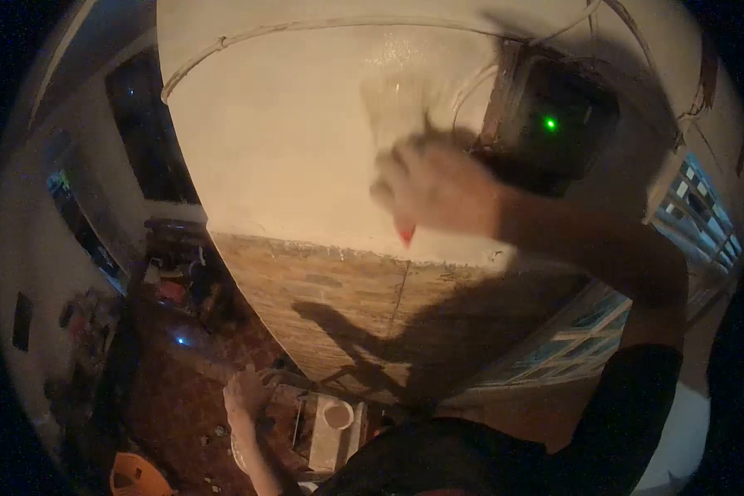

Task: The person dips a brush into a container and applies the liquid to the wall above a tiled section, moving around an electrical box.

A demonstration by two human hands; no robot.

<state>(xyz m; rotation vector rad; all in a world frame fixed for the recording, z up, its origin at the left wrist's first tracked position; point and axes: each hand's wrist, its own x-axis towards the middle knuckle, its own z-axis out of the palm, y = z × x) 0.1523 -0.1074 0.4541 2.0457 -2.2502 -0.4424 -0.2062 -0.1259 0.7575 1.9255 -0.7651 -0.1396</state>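
High against the pale upper wall (281, 140), my right hand (438, 186) is closed around a wide paintbrush (401, 99). Motion smears both the hand and the pale brush head, which points upward at the wall. The red handle end (406, 236) sticks out below my fist. Low on the left, my left hand (246, 398) has its fingers bent at the end of a rail-like edge; what they grip I cannot tell. To its right, a round cup of pale liquid (337, 415) stands on a light narrow platform (326, 450).
Beside my right hand, a dark box with a green light (550, 124) hangs on the wall. Cables (306, 31) run along the top. Brown tiles (347, 289) cover the lower wall. A window grille (696, 207) is at right, an orange chair (136, 475) at lower left.
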